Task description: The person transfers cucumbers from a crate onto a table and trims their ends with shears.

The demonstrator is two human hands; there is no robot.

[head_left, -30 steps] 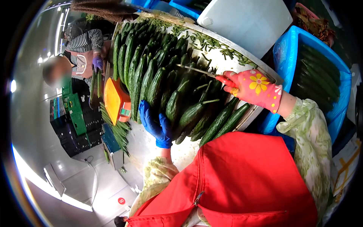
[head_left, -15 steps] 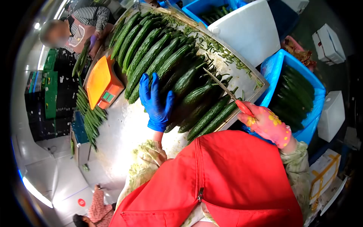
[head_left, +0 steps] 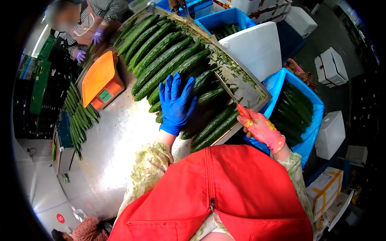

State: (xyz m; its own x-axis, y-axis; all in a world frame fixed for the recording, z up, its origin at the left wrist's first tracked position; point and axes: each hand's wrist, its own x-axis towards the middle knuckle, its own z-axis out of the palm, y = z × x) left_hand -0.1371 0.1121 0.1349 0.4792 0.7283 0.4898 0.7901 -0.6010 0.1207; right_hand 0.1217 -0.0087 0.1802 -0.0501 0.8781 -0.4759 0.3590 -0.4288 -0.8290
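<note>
A row of long green cucumbers (head_left: 163, 56) lies side by side on the metal table (head_left: 116, 148). My left hand (head_left: 175, 106), in a blue glove, rests on the near part of the row with its fingers spread. In a pink glove with yellow flowers, my right hand (head_left: 263, 130) is closed round the red handle of a knife (head_left: 228, 90). The blade points up and left over the stem ends of the cucumbers. Small cut-off green ends (head_left: 237, 66) are strewn along the table's right side. My left hand covers parts of several cucumbers.
An orange scale (head_left: 102, 80) stands at the left, with thin cucumbers (head_left: 76, 120) beside it. A blue-lined crate (head_left: 315, 120) of cucumbers is at my right, near a white foam lid (head_left: 257, 48). Across the table a person in purple gloves (head_left: 97, 36) handles greens.
My left hand has shifted slightly along the row, its fingers still spread. The knife stays near the stem ends. The other person's hands have moved lower, and the camera view has shifted.
</note>
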